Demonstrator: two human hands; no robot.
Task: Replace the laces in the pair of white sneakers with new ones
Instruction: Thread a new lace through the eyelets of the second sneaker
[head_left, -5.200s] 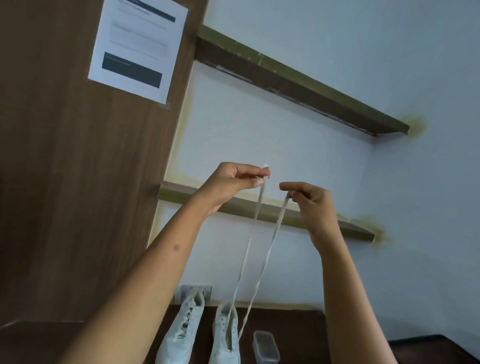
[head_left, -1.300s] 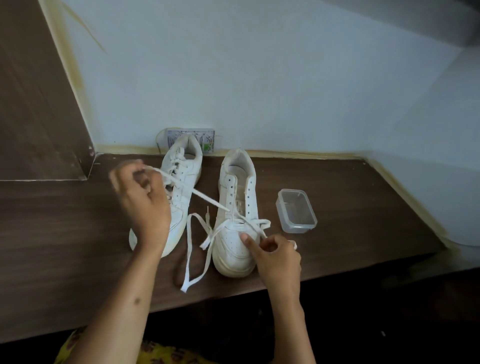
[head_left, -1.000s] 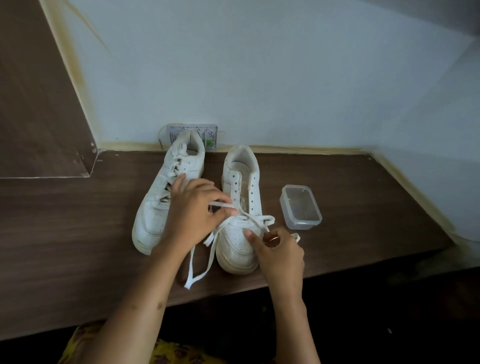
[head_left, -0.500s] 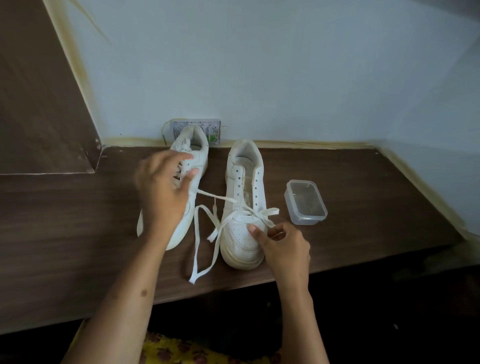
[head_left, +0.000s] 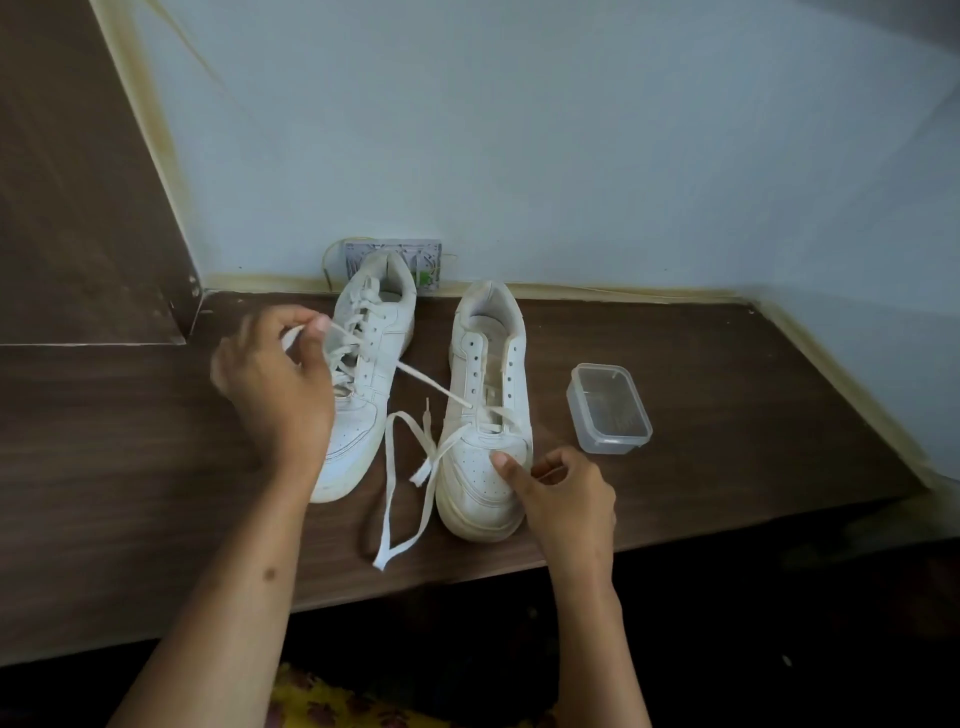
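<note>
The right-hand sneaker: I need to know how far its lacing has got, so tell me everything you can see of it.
The right-hand sneaker is white, looks like leather, with a thick, slightly yellowed sole. It stands upright on the wooden desk, toe toward the person, heel near the wall. Only its lowest eyelets carry the flat white lace; the upper ones are empty. The left hand pinches one lace end pulled taut; the other trails on the desk. The right hand touches its toe.
</note>
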